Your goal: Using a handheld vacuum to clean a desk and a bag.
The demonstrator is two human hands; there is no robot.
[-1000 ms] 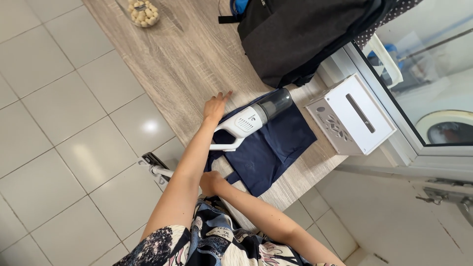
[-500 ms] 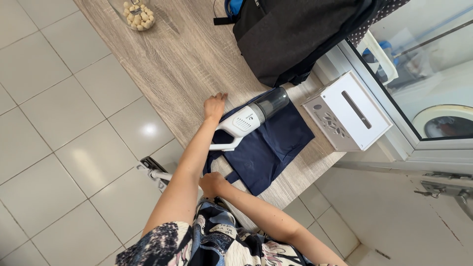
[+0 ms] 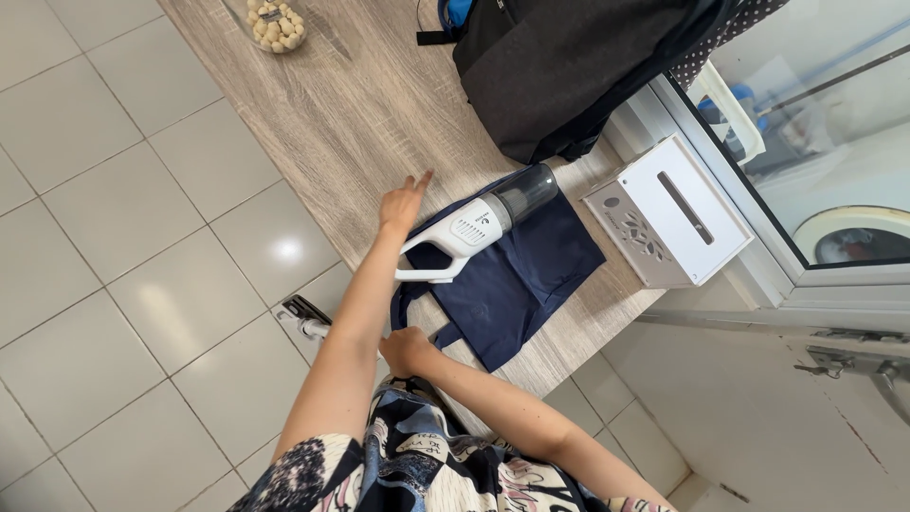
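Note:
A navy cloth bag (image 3: 517,275) lies flat on the wooden tabletop (image 3: 360,104), near its edge. On top of the bag rests a white hand-held vacuum (image 3: 471,230) with a dark see-through dust cup. My left hand (image 3: 402,204) is stretched out at the bag's far corner, just beside the vacuum's handle, fingers straight and apart, holding nothing. At the table's near edge my right hand (image 3: 408,351) is closed on the bag's strap end.
A black backpack (image 3: 578,66) stands behind the bag. A white box with a slot (image 3: 668,213) sits to the right, by a glass door. A jar of pale round pieces (image 3: 275,24) is at the far end. A vacuum floor head (image 3: 305,318) lies on the tiled floor.
My left hand has slid slightly left off the bag's corner and straightened its fingers. The right hand stays closed at the bag's near edge.

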